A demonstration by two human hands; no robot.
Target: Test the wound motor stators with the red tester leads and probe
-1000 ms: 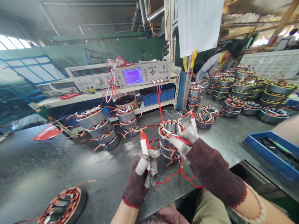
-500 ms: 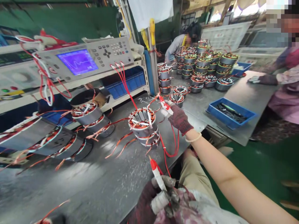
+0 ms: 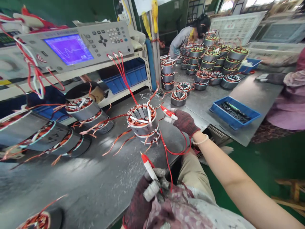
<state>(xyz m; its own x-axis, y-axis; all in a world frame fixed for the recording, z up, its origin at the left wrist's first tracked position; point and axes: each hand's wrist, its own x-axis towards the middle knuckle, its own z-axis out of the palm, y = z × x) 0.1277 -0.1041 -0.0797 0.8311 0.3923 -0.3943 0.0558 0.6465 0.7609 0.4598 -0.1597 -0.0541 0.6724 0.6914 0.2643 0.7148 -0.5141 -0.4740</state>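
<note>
My left hand [image 3: 152, 187], in a dark glove with taped fingers, is closed around a test probe [image 3: 148, 166] with a red and white body and a pointed metal tip. Farther out, my gloved right hand [image 3: 184, 121] grips a second red-and-white probe [image 3: 169, 112], its tip close to the orange wires beside the stator. Between and left of the hands stands a stack of wound motor stators [image 3: 143, 124], with copper leads spread over the metal table. Red cables [image 3: 127, 86] run from the tester [image 3: 78, 47] down behind the stack.
Tilted stators [image 3: 47, 133] lie at left, and another stator [image 3: 39, 219] is at the bottom left. Many stators [image 3: 209, 58] are piled at the back near a bent-over person [image 3: 181, 36]. A blue tray [image 3: 234, 122] of dark pieces sits right, near another person's gloved hand [image 3: 271, 78].
My right hand has lowered its probe from above the stator's wires to beside them. The left-hand probe has shifted slightly left. The camera view has turned a little.
</note>
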